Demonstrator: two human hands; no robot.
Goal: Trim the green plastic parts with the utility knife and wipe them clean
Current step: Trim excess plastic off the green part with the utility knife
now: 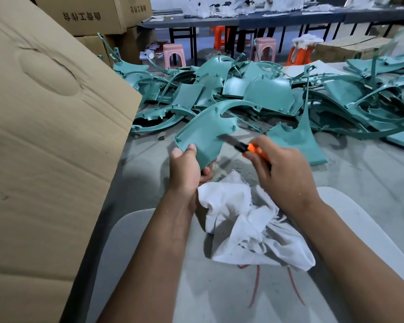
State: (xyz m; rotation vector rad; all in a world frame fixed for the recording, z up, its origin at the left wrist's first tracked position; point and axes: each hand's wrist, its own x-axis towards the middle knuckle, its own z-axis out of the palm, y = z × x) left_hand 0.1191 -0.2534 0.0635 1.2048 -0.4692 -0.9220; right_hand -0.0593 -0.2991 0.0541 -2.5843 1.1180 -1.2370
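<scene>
My left hand [186,169] grips the lower corner of a curved green plastic part [205,130] and holds it up in front of me. In my right hand [282,169] is an orange utility knife [247,148], its blade extended and lying against the right edge of that part. A crumpled white cloth [247,222] rests on my lap just below both hands. Another green part [299,138] lies on the floor to the right of the knife.
A big heap of green plastic parts [266,89] covers the floor ahead. A tall cardboard box [51,136] stands close on my left, with more boxes behind it. Pink and orange stools [174,54] and a long dark table [266,18] stand further back.
</scene>
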